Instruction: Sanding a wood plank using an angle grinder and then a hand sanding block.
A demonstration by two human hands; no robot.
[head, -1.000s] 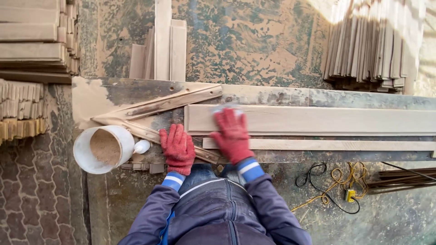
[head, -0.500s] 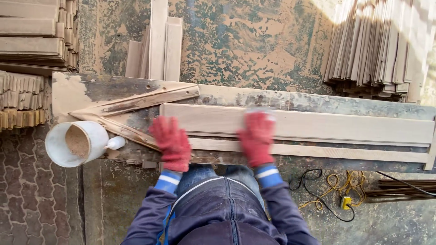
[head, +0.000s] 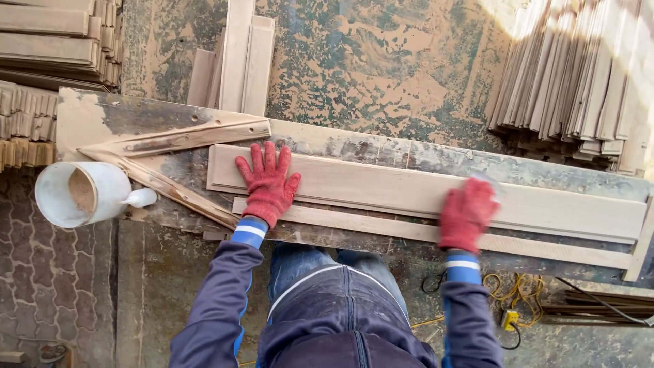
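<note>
A long pale wooden board lies lengthwise on a worn, paint-stained workbench. My left hand, in a red glove, rests flat with spread fingers on the board's left end. My right hand, also red-gloved and motion-blurred, is curled over the board's front edge further right. A pale scrap shows at its fingertips. A thinner wooden strip lies along the front of the board, under both hands.
A white jug holding brown powder stands at the bench's left end beside an angled wooden frame. Stacked slats lie at the far right, more stacks at the left, and short boards behind. Yellow cable lies on the floor.
My right hand has slid to the right along the board, away from the left hand. My left hand has flattened onto the board's left end. The view has shifted right.
</note>
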